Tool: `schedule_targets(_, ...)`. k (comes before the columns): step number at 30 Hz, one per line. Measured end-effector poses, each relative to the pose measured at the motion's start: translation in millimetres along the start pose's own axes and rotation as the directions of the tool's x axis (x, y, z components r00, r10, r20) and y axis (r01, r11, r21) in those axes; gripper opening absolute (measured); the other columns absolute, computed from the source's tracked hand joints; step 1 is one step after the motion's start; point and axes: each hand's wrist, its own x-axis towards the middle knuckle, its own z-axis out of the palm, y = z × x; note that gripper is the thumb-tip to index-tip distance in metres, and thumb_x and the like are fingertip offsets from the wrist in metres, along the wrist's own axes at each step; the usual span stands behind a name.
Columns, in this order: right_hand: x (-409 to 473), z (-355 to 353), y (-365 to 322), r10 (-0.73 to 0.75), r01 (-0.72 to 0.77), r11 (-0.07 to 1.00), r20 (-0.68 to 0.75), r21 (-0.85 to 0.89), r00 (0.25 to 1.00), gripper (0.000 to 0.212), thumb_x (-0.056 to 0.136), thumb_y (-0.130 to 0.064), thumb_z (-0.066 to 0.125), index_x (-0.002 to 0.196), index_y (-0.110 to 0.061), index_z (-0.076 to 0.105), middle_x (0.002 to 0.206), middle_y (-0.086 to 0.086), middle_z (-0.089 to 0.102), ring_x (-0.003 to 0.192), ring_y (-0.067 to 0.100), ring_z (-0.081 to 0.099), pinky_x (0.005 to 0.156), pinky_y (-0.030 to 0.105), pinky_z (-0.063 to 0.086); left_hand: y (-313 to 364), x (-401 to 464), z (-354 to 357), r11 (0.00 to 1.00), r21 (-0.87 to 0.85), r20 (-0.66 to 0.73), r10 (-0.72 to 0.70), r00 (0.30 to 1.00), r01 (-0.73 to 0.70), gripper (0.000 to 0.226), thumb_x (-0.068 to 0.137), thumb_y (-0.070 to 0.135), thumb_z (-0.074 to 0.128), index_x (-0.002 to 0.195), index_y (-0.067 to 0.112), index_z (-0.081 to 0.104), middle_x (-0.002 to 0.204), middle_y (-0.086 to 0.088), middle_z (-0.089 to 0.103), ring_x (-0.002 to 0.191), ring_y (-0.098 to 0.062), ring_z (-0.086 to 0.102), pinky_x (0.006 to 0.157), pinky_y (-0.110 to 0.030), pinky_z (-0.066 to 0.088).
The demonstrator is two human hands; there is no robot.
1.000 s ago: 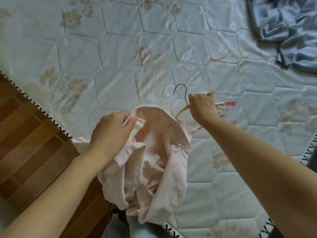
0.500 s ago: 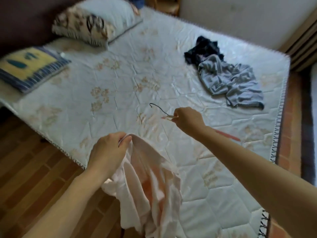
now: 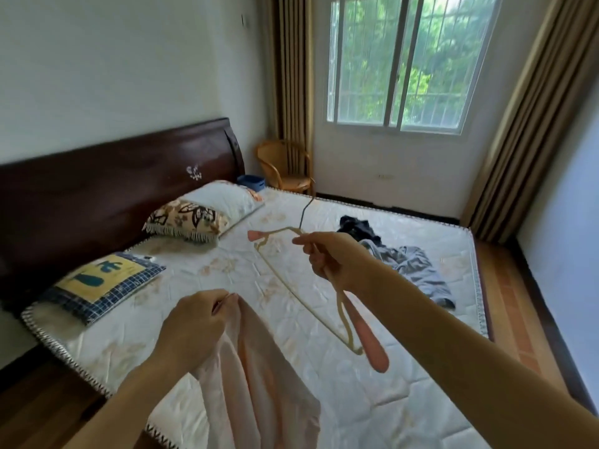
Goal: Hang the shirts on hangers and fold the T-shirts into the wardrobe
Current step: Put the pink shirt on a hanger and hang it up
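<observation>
Left hand (image 3: 194,322) pinches the pale pink shirt (image 3: 259,390) at its top edge, lower centre of frame; rest hangs limp over the bed's near edge. Right hand (image 3: 330,257) grips the hanger (image 3: 324,306) near its neck, centre frame, tilted, not yet in the shirt. Risks: thin pinch could slip & drop the shirt to the floor; the pink-padded end could snag fabric (collar opening isn't visible). Grey garment (image 3: 411,264) & dark one (image 3: 356,226) wait mid-right on the mattress (image 3: 291,286). Pillows (image 3: 201,215) left. Nothing btwn hands.

Daylit window (image 3: 400,63), dark headboard (image 3: 113,176), wicker chair (image 3: 285,166).
</observation>
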Motion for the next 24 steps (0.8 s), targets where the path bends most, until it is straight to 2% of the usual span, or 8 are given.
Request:
schedule_targets(3,-35,23,-19,0.019,-0.024,0.999,0.126,0.042,0.992,0.014,0.100,-0.006,0.051,0.098,0.002,0.062,0.055,-0.001,0.045,0.033,0.003,0.033,0.033,0.010,0.030,8,1,-23,0.999,-0.015,-0.064,0.036,0.997,-0.037,0.033,0.099,0.032,0.051,0.072,0.018,0.064,0.066,0.003,0.063,0.067,-0.016,0.059,0.064,-0.035,0.046)
schedule_targets(7,-70,50,-32,-0.023,0.017,0.999,0.184,0.039,0.983,0.022,0.104,-0.011,0.043,0.095,0.001,0.060,0.051,-0.003,0.044,0.032,0.003,0.031,0.032,0.009,0.027,20,11,-53,0.995,-0.015,-0.154,0.094,0.984,-0.098,0.032,0.099,0.022,0.053,0.070,0.014,0.064,0.066,-0.002,0.063,0.064,-0.018,0.056,0.055,-0.030,0.037)
schedule_targets(14,-112,73,-47,-0.070,0.060,0.997,0.246,0.048,0.967,0.021,0.103,-0.010,0.043,0.100,0.001,0.060,0.051,-0.004,0.043,0.032,0.003,0.030,0.030,0.011,0.027,31,28,-77,0.989,0.033,-0.222,0.148,0.964,-0.144,0.036,0.099,0.025,0.051,0.064,0.020,0.057,0.061,0.002,0.058,0.065,-0.020,0.056,0.062,-0.032,0.037)
schedule_targets(17,-126,73,-50,-0.093,0.084,0.995,0.255,0.047,0.962,0.020,0.104,-0.012,0.043,0.108,0.001,0.058,0.051,-0.003,0.044,0.033,0.003,0.030,0.030,0.012,0.028,34,41,-81,0.989,0.035,-0.203,0.146,0.968,-0.142,0.040,0.099,0.028,0.050,0.059,0.024,0.053,0.067,-0.001,0.062,0.073,-0.025,0.061,0.068,-0.036,0.046)
schedule_targets(19,-136,72,-51,-0.106,0.094,0.994,0.262,0.057,0.959,0.019,0.104,-0.012,0.043,0.109,0.000,0.057,0.050,-0.003,0.043,0.033,0.003,0.030,0.029,0.012,0.028,39,51,-84,0.989,0.051,-0.197,0.149,0.969,-0.142,0.042,0.099,0.028,0.049,0.056,0.023,0.051,0.069,-0.002,0.060,0.078,-0.028,0.062,0.068,-0.034,0.043)
schedule_targets(20,-141,71,-51,-0.112,0.099,0.993,0.262,0.062,0.959,0.019,0.104,-0.012,0.043,0.108,0.000,0.057,0.050,-0.003,0.043,0.033,0.003,0.030,0.029,0.012,0.028,43,55,-86,0.989,0.067,-0.192,0.145,0.971,-0.134,0.040,0.099,0.028,0.048,0.060,0.022,0.056,0.073,-0.003,0.061,0.082,-0.028,0.061,0.068,-0.033,0.041)
schedule_targets(22,-152,69,-53,-0.123,0.109,0.992,0.257,0.067,0.959,0.019,0.103,-0.012,0.043,0.104,0.000,0.058,0.051,-0.003,0.042,0.032,0.003,0.030,0.028,0.012,0.027,52,66,-91,0.989,0.103,-0.183,0.124,0.975,-0.107,0.033,0.099,0.028,0.046,0.079,0.014,0.068,0.087,-0.006,0.065,0.088,-0.029,0.060,0.072,-0.033,0.042)
schedule_targets(24,-163,65,-54,-0.136,0.122,0.990,0.254,0.070,0.958,0.019,0.103,-0.012,0.043,0.102,0.000,0.058,0.051,-0.003,0.041,0.033,0.003,0.030,0.029,0.012,0.027,61,77,-96,0.989,0.119,-0.185,0.109,0.977,-0.087,0.032,0.099,0.028,0.044,0.094,0.012,0.071,0.096,-0.010,0.069,0.088,-0.030,0.061,0.074,-0.035,0.046)
